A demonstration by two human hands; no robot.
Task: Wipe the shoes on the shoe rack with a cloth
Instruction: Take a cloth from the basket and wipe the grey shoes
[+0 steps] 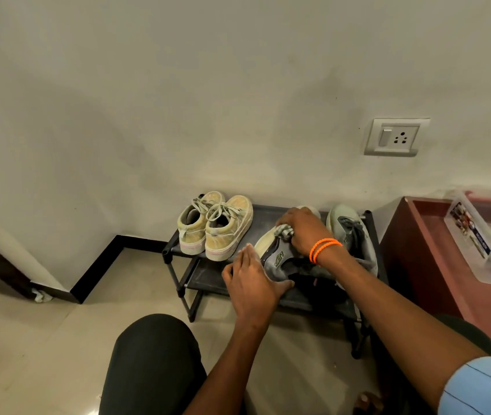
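Right hand (304, 232): fingers curled, pinching small grey cloth (285, 230) against grey sneaker (280, 259).
Left hand (253, 283): fingers together, steadying its heel.
Left to wipe, likely: 2 yellow canvas sneakers (214, 226).

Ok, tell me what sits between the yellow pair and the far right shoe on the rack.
Head view: the grey shoe, tilted, left hand at its heel, right hand holding the cloth on it.
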